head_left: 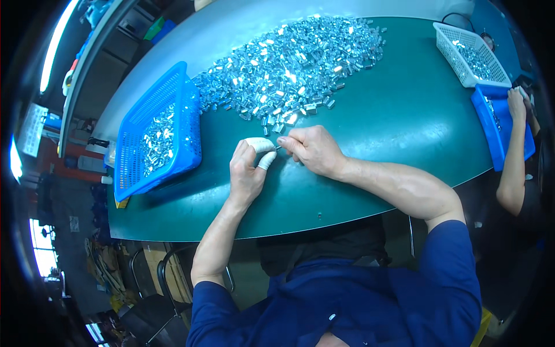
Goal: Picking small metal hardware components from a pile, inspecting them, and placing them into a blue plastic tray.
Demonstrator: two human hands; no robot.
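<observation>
My left hand [247, 170], white coverings on its thumb and a finger, pinches a small metal piece [278, 147] near the middle of the green table. Close beside it, my right hand [315, 150] is closed with its fingertips pressed together at that piece. Whatever those right fingers grip is hidden by them. Just beyond both hands spreads a large pile of small shiny metal pieces [289, 72], its near edge close to my fingers.
A blue perforated basket [188, 130] with similar pieces stands on the left of the green table [399, 124]. At the far right are a white basket [448, 43] with metal pieces and a blue bin [491, 136]. A co-worker's hand [516, 104] is at that bin.
</observation>
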